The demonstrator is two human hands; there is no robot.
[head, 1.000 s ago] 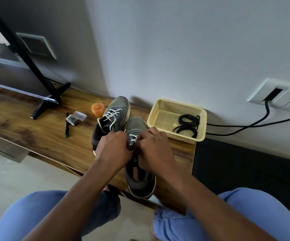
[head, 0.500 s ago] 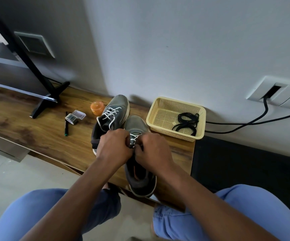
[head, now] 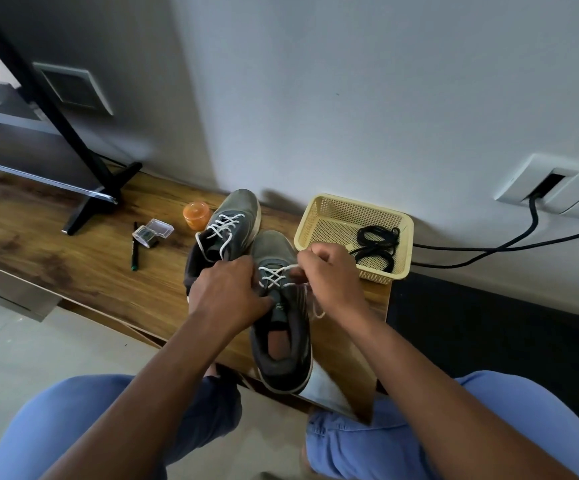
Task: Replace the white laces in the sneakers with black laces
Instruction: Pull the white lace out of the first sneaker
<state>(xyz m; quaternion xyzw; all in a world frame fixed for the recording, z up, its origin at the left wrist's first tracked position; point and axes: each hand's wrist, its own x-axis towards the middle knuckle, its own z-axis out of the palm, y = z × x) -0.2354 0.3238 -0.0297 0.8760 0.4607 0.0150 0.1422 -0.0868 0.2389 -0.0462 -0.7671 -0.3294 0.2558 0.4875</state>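
Unlacing the near sneaker

Your right hand [head: 329, 275] pinches the white lace [head: 274, 277] and draws it sideways; your left hand [head: 227, 296] grips the near sneaker [head: 281, 341] at the tongue. The far sneaker [head: 227, 230] is fully laced, and the black laces [head: 378, 247] lie in the basket [head: 319, 216] on the tabletop [head: 73, 265]. Pull hard and the overhanging heel may slip off.

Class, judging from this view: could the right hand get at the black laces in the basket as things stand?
Probably yes. The right hand is just beside the basket, whose top is open, and nothing covers the black laces. It would first have to let go of the white lace it pinches.
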